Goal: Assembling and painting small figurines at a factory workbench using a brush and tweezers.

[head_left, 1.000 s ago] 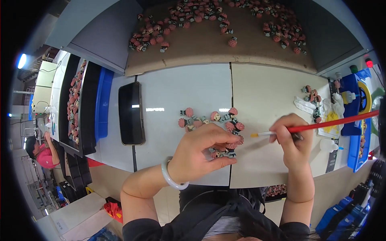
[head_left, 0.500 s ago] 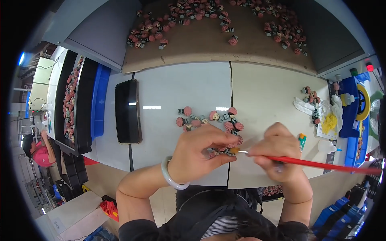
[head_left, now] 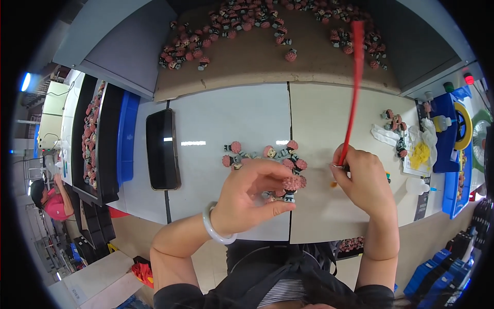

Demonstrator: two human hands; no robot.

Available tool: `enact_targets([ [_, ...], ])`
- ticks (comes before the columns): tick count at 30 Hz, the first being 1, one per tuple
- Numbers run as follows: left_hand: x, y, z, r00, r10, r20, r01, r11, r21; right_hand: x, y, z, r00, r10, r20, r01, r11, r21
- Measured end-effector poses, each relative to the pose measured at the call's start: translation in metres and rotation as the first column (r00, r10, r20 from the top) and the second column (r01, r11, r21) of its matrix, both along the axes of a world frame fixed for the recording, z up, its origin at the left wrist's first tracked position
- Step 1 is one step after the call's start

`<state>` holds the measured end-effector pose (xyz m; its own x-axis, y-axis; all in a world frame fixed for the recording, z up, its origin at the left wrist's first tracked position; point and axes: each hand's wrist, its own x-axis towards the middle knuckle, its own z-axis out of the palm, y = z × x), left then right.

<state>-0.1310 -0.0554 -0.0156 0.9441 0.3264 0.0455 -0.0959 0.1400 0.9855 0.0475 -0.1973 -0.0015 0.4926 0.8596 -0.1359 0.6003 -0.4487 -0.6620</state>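
My left hand (head_left: 243,196) is curled, thumb and fingers closed around a small pink-haired figurine (head_left: 292,184). More pink and grey parts show inside the palm, partly hidden by the fingers. My right hand (head_left: 366,181) grips a paintbrush (head_left: 353,98) with a long red handle. Its handle points away from me, and its yellowish tip hangs just left of the fingers, apart from the figurine. Beyond my left hand lies a loose cluster of similar figurines (head_left: 270,151) on the white tabletop (head_left: 221,113).
A black phone (head_left: 162,149) lies at left, beside a blue bin (head_left: 127,136) and a black tray (head_left: 103,191) of figurines. Many figurines cover the brown shelf (head_left: 231,69) at the back. At right are yellow-stained paper (head_left: 421,152), bottles and a blue holder (head_left: 445,139).
My right hand has drawn the brush away from the figurine and swung its red handle from pointing right to pointing away from me. The held figurine now stands more upright in my left fingers.
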Motion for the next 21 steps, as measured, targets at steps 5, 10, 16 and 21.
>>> enact_targets([
  [5,0.000,0.000,0.003,0.999,-0.024,0.036,0.024,1.000,0.001,0.002,0.000,-0.002,0.981,-0.077,0.175,0.101,0.986,-0.131],
  [10,-0.002,0.004,0.004,0.998,-0.062,-0.026,0.061,0.998,-0.034,-0.004,-0.001,0.011,0.999,-0.039,-0.028,0.044,0.978,0.205],
  [16,0.002,0.004,0.004,0.991,-0.123,-0.044,0.106,0.953,-0.285,-0.017,-0.001,0.010,0.970,0.195,-0.144,-0.137,0.930,0.341],
  [21,0.002,0.004,0.005,0.990,-0.122,-0.073,0.071,0.870,-0.487,-0.022,0.005,0.004,0.965,0.250,-0.073,-0.195,0.879,0.436],
])
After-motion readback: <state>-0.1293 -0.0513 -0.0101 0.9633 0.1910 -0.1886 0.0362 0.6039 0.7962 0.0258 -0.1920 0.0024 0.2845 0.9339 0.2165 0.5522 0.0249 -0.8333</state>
